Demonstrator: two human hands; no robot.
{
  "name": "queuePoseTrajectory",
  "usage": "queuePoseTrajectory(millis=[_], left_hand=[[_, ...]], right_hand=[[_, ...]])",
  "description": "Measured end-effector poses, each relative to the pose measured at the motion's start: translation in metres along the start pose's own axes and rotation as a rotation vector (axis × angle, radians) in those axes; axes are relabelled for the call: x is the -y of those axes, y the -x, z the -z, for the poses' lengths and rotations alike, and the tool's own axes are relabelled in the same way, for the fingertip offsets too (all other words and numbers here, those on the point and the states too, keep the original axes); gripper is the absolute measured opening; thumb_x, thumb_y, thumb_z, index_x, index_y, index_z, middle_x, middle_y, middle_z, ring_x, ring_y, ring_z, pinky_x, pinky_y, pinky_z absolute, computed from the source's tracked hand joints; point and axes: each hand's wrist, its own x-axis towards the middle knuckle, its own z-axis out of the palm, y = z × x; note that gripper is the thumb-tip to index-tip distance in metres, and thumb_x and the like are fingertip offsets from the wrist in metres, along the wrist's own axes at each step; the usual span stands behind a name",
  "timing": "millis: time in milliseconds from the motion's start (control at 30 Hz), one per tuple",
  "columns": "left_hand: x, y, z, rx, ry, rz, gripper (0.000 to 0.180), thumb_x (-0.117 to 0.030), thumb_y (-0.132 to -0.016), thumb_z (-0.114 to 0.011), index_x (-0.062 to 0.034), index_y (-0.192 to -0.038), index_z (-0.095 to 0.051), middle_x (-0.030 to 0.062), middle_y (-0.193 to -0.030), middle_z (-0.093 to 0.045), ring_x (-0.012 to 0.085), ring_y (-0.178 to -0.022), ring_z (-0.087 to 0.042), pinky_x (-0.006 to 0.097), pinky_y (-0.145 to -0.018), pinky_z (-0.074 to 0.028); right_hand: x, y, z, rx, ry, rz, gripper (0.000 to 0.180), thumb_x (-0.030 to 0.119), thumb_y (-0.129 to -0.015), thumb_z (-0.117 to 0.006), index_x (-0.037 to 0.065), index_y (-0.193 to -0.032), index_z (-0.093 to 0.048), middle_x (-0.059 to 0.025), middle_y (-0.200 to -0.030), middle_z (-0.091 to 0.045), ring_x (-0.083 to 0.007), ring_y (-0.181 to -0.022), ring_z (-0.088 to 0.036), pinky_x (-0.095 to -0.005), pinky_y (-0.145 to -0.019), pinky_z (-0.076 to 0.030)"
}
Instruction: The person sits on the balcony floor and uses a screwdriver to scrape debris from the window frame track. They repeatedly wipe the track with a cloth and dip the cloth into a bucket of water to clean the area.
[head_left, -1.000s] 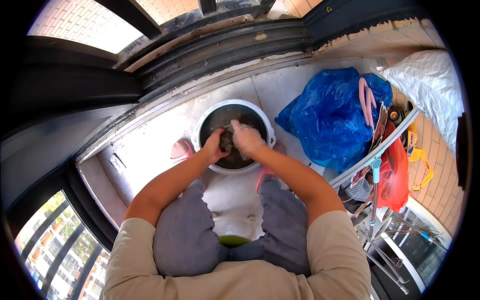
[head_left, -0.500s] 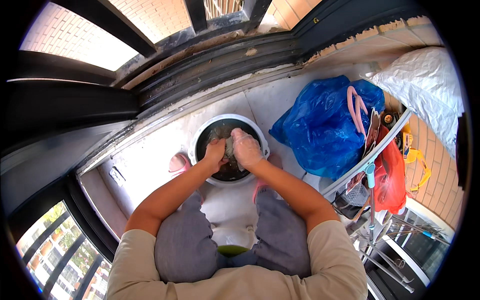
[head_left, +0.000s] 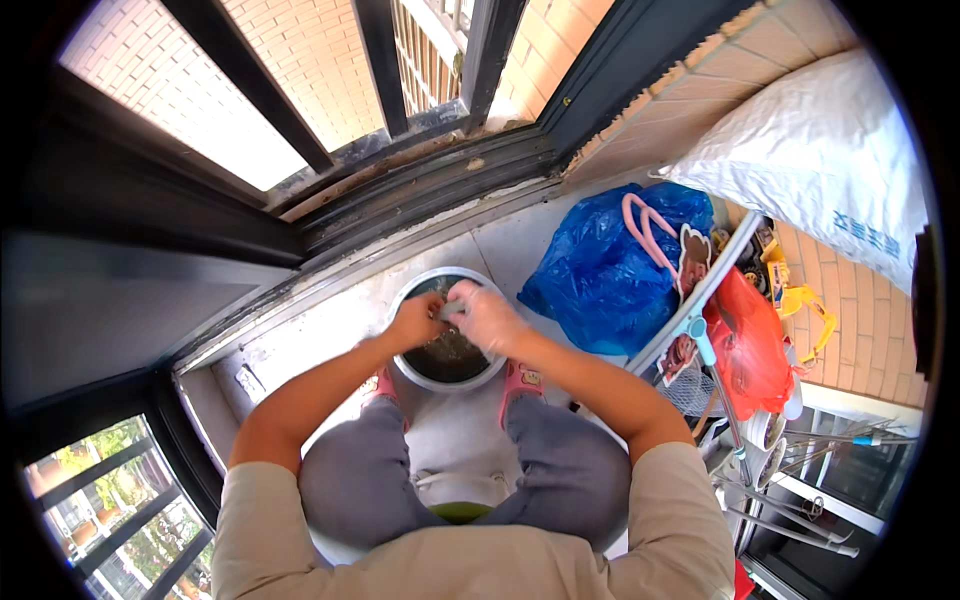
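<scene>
Over a round basin (head_left: 400, 367) of dark, murky water, both my hands meet. My left hand (head_left: 417, 320) is closed on one end of a small, wet, greyish thing whose kind I cannot make out (head_left: 451, 310). My right hand (head_left: 484, 317), in what looks like a thin clear glove, grips the other end. Only a short stretch of the grey thing shows between my fingers; the rest is hidden. The basin has a pale rim and stands on the floor between my feet, which are in pink slippers (head_left: 521, 381).
To the right lies a blue plastic bag (head_left: 590, 270) beside a metal rail (head_left: 690, 310). Past the rail are a red bag (head_left: 745, 345) and a yellow toy (head_left: 808, 305). A white sack (head_left: 810, 160) leans at the upper right. A dark window frame (head_left: 440, 175) runs along the far side.
The view has shifted, and the basin sits lower relative to my hands. My hands have risen slightly from the water with the grey thing still between them.
</scene>
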Motion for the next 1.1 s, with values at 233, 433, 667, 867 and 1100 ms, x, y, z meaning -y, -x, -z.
queuePoseTrajectory(millis=[233, 433, 667, 867, 1100], left_hand=[[-0.033, -0.008, 0.031, -0.067, -0.197, -0.008, 0.052, -0.024, -0.058, -0.08, -0.0062, -0.099, -0.055, 0.013, -0.086, -0.063, 0.0272, -0.083, -0.062, 0.037, -0.073, -0.05], [-0.041, 0.009, 0.029, -0.136, 0.266, 0.197, 0.048, -0.014, -0.067, -0.076, -0.0019, -0.108, -0.053, 0.0111, -0.088, -0.063, 0.0215, -0.078, -0.065, 0.032, -0.063, -0.053], [-0.09, 0.038, 0.007, -0.215, 1.106, 0.253, 0.027, 0.003, -0.078, -0.065, -0.0011, -0.098, -0.048, 0.0146, -0.092, -0.058, 0.0295, -0.083, -0.064, 0.037, -0.077, -0.057], [-0.085, 0.054, 0.002, -0.408, 0.868, 0.128, 0.03, 0.003, -0.073, -0.071, -0.0011, -0.096, -0.052, 0.008, -0.085, -0.061, 0.0171, -0.078, -0.061, 0.028, -0.068, -0.053], [-0.091, 0.065, 0.04, 0.156, 0.272, 0.002, 0.023, -0.023, -0.077, -0.073, -0.0042, -0.086, -0.062, 0.0026, -0.079, -0.059, 0.0113, -0.074, -0.056, 0.026, -0.069, -0.047]], right_hand=[[0.018, -0.001, 0.024, -0.138, -0.24, -0.132, 0.023, 0.018, -0.078, -0.064, 0.006, -0.098, -0.065, -0.0183, -0.092, -0.067, -0.032, -0.09, -0.064, -0.0384, -0.079, -0.05], [0.074, 0.011, 0.037, -0.228, -0.512, -0.252, 0.024, 0.008, -0.079, -0.061, 0.005, -0.102, -0.065, -0.0106, -0.089, -0.064, -0.0168, -0.083, -0.057, -0.0297, -0.071, -0.045], [-0.028, 0.021, -0.005, -0.355, -0.797, -0.335, 0.026, 0.011, -0.089, -0.058, 0.005, -0.114, -0.061, -0.0065, -0.094, -0.061, -0.016, -0.081, -0.06, -0.0275, -0.073, -0.052], [0.008, 0.036, -0.007, 0.181, -1.662, -0.344, 0.027, 0.015, -0.093, -0.055, 0.001, -0.116, -0.052, -0.0109, -0.108, -0.057, -0.0239, -0.1, -0.058, -0.0389, -0.092, -0.05], [0.03, 0.043, 0.006, 0.242, -1.364, -0.406, 0.025, 0.008, -0.088, -0.06, -0.004, -0.108, -0.05, -0.0104, -0.1, -0.056, -0.0187, -0.087, -0.059, -0.0294, -0.075, -0.051]])
